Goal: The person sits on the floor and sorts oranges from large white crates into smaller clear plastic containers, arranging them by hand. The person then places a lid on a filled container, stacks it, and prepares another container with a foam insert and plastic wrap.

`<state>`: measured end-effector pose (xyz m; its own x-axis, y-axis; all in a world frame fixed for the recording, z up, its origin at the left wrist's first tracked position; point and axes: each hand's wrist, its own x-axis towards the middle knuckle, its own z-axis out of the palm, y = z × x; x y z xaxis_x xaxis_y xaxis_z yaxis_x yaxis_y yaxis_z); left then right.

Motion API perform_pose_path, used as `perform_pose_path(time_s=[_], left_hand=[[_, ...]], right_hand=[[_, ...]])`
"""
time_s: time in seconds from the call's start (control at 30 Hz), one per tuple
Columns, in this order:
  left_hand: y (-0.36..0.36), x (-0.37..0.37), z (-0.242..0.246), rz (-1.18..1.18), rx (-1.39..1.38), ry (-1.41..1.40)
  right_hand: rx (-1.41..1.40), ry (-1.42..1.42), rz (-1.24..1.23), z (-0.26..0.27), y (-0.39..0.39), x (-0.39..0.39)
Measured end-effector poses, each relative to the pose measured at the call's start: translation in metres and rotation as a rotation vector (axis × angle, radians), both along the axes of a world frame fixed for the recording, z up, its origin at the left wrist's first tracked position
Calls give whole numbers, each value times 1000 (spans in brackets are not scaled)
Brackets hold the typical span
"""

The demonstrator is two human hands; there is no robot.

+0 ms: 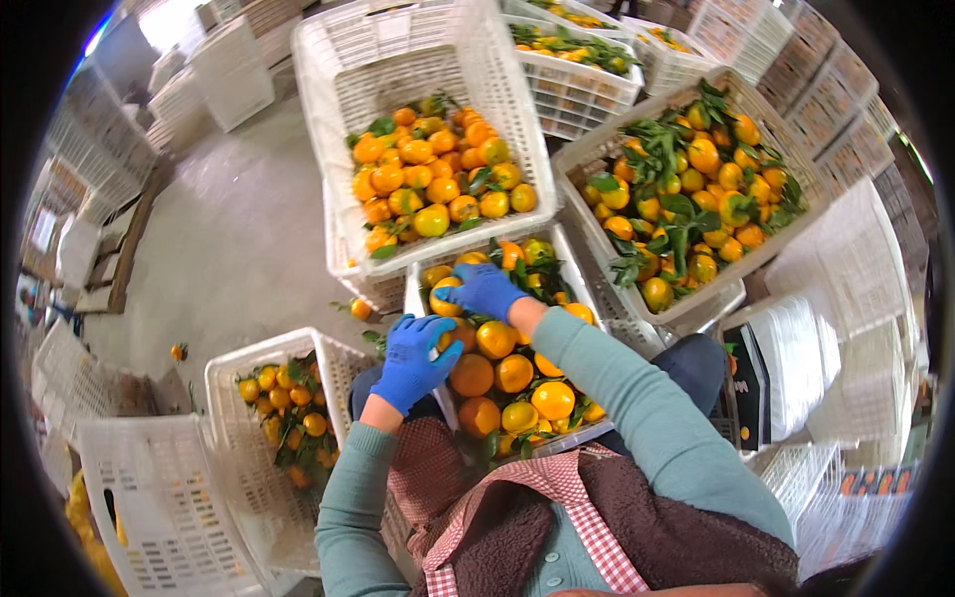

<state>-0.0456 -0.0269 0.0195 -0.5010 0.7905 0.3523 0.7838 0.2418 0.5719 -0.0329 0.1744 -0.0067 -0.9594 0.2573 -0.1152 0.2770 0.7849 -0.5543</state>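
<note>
My right hand point(483, 291), in a blue glove, has its fingers around a mandarin point(445, 297) at the far left corner of the white plastic crate point(412, 291) before me. Just nearer, my left hand point(418, 360), gloved the same way, curls over the crate's left rim. Its thumb and fingers close on another mandarin point(445, 342), mostly hidden by the glove. A small pale spot shows by that thumb; I cannot tell what it is. Larger orange fruit point(471, 374) and several mandarins with green leaves fill the crate between my knees.
Beyond stands a tall white crate point(317, 112) partly filled with mandarins. A crate of leafy mandarins point(791, 246) is at right, another crate point(224, 403) at left. Loose mandarins point(360, 309) lie on the concrete floor point(224, 216). Stacked crates point(843, 97) line the right side.
</note>
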Motion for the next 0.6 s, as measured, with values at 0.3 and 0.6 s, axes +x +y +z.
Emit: perform_pose_path(time_s=[0.3,0.6], left_hand=[[48,-22,-27,14,-14,62],[49,-16,-34,65,-147,235]], right_hand=[[-393,-26,168,-11,17,11],[409,85,-438,114,219,59]])
